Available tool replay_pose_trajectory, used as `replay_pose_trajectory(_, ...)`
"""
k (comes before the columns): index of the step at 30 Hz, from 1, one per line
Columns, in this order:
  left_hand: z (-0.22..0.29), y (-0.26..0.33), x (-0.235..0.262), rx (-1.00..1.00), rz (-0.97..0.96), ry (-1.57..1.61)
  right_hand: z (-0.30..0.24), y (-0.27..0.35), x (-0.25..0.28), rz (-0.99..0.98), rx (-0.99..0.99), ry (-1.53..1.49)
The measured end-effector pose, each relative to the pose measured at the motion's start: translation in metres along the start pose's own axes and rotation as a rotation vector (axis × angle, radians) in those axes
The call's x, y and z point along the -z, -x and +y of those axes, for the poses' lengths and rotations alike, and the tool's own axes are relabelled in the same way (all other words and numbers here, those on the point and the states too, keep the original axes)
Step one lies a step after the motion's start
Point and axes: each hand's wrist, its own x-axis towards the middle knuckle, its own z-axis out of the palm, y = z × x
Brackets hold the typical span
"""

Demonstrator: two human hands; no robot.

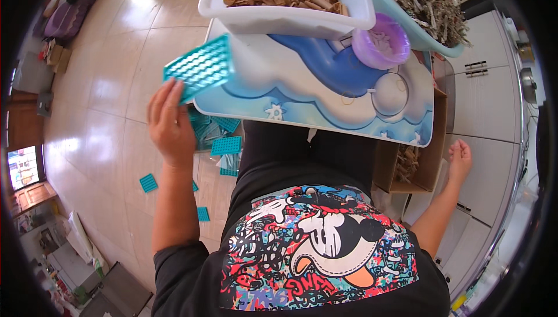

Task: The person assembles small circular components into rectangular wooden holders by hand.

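Note:
My left hand (pixel 168 113) pinches a teal plastic tray (pixel 200 68) with rows of raised cells by its lower left corner. The tray is tilted over the left edge of the blue-and-white patterned table (pixel 279 104). Below that hand, more teal trays (pixel 225 145) lie in a loose pile beside my leg, partly hidden by the table and my arm. Off to the right, my right hand (pixel 459 160) is held away from the table, its fingers curled together; whether anything is in them is hidden. Nearest to it is a cardboard box (pixel 439 131) with brown pieces inside.
At the table's far side stands a white bin (pixel 290 21) of brown pieces. A purple bowl (pixel 363 49) with pale bits sits beside it. Behind is a light-teal basin (pixel 444 49) heaped with shredded material. Small teal trays (pixel 149 182) lie on the floor. White cabinets (pixel 485 102) line the right.

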Motion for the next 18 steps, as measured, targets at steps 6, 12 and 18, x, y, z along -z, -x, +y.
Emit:
replay_pose_trajectory(6, -0.066, 0.056, 0.017, 0.317, 0.26, -0.222, -0.079, 0.045, -0.05, -0.007, 0.221, -0.012)
replay_pose_trajectory(12, -0.132, 0.191, -0.041, 0.575, -0.31, -0.213, -0.1, 0.07, -0.09, -0.205, 0.331, -0.086)
replay_pose_trajectory(18, -0.117, 0.232, -0.102, 0.684, -0.999, -0.268, -0.127, 0.101, -0.132, -0.287, 0.354, -0.022)
